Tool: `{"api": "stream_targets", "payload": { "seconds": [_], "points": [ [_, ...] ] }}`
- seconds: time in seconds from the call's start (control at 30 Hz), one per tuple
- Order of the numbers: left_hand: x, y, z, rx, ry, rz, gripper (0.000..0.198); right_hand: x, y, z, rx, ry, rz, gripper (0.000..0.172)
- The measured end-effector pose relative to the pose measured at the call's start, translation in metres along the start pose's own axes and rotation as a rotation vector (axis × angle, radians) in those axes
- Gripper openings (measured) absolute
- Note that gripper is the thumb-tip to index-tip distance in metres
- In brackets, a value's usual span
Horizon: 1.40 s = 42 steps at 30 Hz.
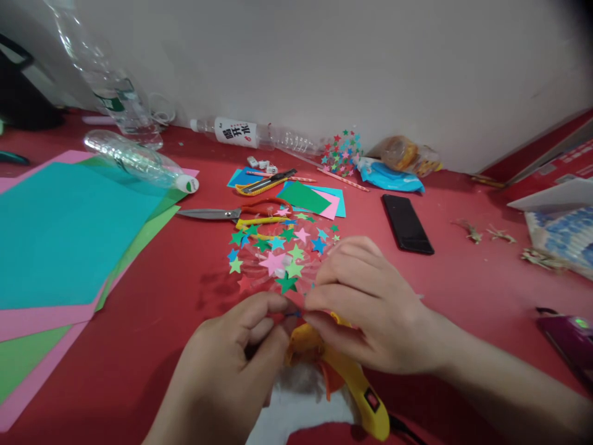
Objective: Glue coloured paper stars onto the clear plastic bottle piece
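My left hand (241, 355) is closed in a pinch at a small dark blue piece (293, 314), perhaps a paper star. My right hand (365, 303) has its fingertips pressed together just beside it; what they hold is hidden. Beyond both hands stands a clear plastic piece covered with paper stars (273, 262) in pink, green, blue and red. A yellow hot glue gun (354, 377) lies below my right hand, over a white cloth or tissue (296, 414). Behind the stars lie red-and-yellow-handled scissors (217, 214).
Coloured paper sheets (78, 235) and a plastic bottle (139, 161) lie left. A yellow utility knife (266, 182), small paper pieces (303, 198) and another star-covered piece (343, 153) are at the back. A black phone (407, 224) and a red box (563, 167) are right.
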State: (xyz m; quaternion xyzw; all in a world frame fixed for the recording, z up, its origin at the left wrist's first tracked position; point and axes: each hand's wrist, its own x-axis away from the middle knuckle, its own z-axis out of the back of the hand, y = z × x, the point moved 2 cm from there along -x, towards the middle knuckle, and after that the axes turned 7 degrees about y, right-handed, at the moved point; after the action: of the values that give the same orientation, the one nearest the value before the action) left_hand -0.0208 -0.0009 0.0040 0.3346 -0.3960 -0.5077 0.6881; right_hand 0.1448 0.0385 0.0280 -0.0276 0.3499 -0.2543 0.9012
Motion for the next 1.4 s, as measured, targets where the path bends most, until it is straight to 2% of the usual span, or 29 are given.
{"api": "stream_targets", "payload": {
  "seconds": [0.17,0.43,0.67,1.03,1.3,1.4],
  "points": [
    [-0.002,-0.003,0.002,-0.014,0.0,-0.059,0.017,-0.001,-0.001,0.0,0.002,-0.008,0.0,0.017],
    [-0.006,-0.006,0.001,-0.068,0.054,-0.092,0.025,-0.001,-0.001,0.0,-0.002,-0.004,-0.002,0.016],
    [-0.006,-0.001,0.002,-0.046,0.057,-0.013,0.021,-0.001,-0.002,0.001,0.015,-0.025,-0.014,0.02],
    [-0.006,-0.001,0.003,0.059,-0.042,0.119,0.019,0.0,-0.001,0.002,-0.004,-0.017,-0.008,0.017],
    [-0.009,0.002,0.005,0.053,-0.027,0.089,0.022,-0.002,-0.001,0.003,-0.006,-0.004,-0.002,0.015],
    [-0.012,-0.001,0.005,0.045,-0.059,0.089,0.023,-0.001,-0.001,0.003,-0.009,0.0,0.004,0.015]
  ]
}}
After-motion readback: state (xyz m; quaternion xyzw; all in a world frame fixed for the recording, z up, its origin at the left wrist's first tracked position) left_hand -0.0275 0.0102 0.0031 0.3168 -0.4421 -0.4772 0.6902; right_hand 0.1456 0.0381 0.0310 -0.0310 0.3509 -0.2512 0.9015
